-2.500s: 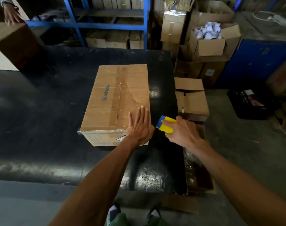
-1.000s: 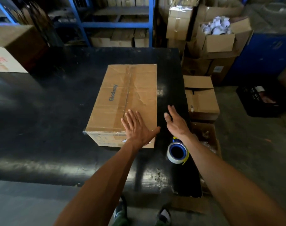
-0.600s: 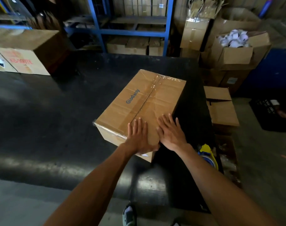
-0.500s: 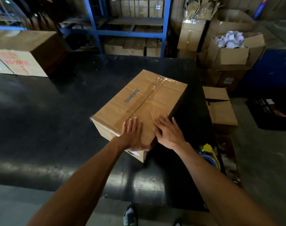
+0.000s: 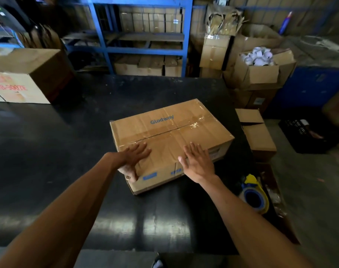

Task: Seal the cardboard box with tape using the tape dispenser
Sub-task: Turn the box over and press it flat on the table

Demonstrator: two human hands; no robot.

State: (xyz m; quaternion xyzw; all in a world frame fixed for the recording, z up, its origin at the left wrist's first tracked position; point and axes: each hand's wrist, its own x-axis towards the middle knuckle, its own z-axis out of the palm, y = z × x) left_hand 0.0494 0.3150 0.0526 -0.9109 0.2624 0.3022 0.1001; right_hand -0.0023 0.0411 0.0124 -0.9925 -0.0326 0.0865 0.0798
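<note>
A brown cardboard box (image 5: 170,130) printed "Glodway" lies on the black table (image 5: 68,151), its long side across my view, with shiny clear tape along its centre seam. My left hand (image 5: 135,159) lies on the near left corner, fingers flat on top and thumb down the front face. My right hand (image 5: 197,161) presses flat on the near right part of the top. The yellow and blue tape dispenser (image 5: 254,194) lies by itself at the table's right edge, near my right forearm.
A large carton (image 5: 24,76) sits on the table's far left. Beyond the right edge stand several cartons (image 5: 258,134), one open box with white rolls (image 5: 258,66), and a black crate (image 5: 307,134). Blue shelving (image 5: 143,35) lines the back.
The tape dispenser was set down at the table's right edge. Both hands went onto the box and turned it about a quarter turn, so its long side now faces me.
</note>
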